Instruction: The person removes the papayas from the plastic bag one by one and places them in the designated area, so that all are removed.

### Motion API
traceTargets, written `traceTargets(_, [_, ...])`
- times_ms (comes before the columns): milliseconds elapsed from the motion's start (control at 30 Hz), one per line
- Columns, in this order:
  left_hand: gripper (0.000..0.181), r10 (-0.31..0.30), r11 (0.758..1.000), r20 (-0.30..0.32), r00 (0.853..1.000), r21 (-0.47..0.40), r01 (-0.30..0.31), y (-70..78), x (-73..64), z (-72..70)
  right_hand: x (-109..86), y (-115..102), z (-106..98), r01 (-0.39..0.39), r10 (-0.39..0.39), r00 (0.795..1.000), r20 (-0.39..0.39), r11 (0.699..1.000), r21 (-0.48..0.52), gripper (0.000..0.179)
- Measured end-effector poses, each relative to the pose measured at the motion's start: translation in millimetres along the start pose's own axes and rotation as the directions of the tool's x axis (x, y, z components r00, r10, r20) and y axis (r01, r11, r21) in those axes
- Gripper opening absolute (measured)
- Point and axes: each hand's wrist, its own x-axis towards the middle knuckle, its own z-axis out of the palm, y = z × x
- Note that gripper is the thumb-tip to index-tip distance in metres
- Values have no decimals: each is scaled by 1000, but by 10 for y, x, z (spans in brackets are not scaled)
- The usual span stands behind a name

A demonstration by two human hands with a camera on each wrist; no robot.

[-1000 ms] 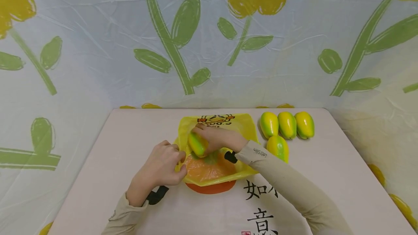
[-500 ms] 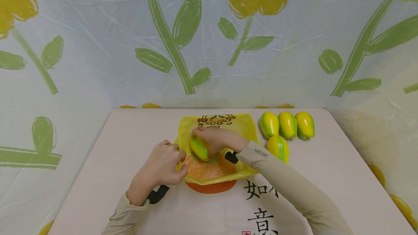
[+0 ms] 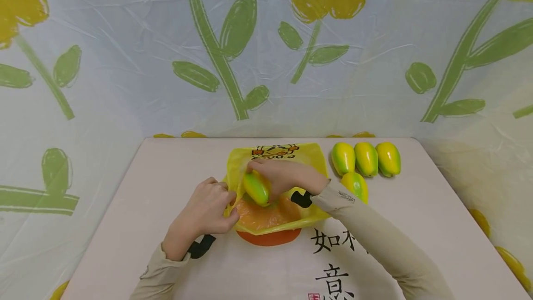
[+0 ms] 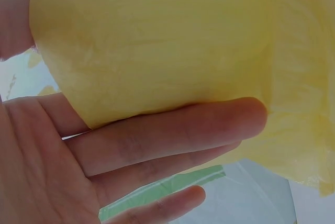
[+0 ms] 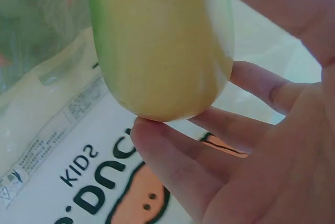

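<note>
A yellow plastic bag (image 3: 316,159) lies on the table with its mouth spread towards me. My left hand (image 3: 206,209) holds the bag's left edge. In the left wrist view, the left fingers (image 4: 172,132) lie along the yellow film, which hides part of the hand. Inside the bag's mouth, my right hand (image 3: 278,177) grips a yellow-green papaya (image 3: 256,189). The right wrist view shows that papaya (image 5: 162,51) between thumb and fingers, its rounded end at the fingertips, over the bag's printed panel (image 5: 84,182).
Several more papayas (image 3: 366,159) sit at the back right of the pale table (image 3: 166,161), one nearer and partly behind the right sleeve (image 3: 366,226). An orange-red print and black characters (image 3: 333,277) mark the tabletop. A flowered curtain (image 3: 141,50) surrounds the back and sides.
The papaya in my right hand has moved slightly right within the bag's mouth. My right wrist and sleeve have shifted right; the left hand keeps its place on the bag's edge.
</note>
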Motion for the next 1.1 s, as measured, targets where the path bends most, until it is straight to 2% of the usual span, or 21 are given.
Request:
traceTargets(200, [35, 13, 1000, -18, 1000, -2, -13, -9, 1, 16, -186, -35, -95, -40, 42, 999, -30, 997, 68, 81])
traceTargets(367, [36, 8, 1000, -21, 1000, -9, -9, -8, -8, 17, -371, -46, -165, 23, -7, 993, -122, 991, 133, 83])
traceTargets(600, [35, 3, 1000, -27, 1000, -14, -4, -13, -13, 17, -641, -40, -213, 92, -37, 972, -232, 969, 230, 86])
traceTargets(733, [35, -4, 1000, -20, 1000, -15, 4, -19, -11, 20, -775, -23, -188, 144, -63, 954, -294, 954, 262, 87])
traceTargets(900, [35, -7, 1000, -25, 1000, -19, 6, -21, -9, 16, -914, -1, -137, 215, -96, 919, -381, 935, 281, 86])
traceTargets(1100, [33, -7, 1000, -25, 1000, -22, 6, -25, -12, 9, -1081, 19, -66, 243, -77, 880, -470, 922, 303, 85])
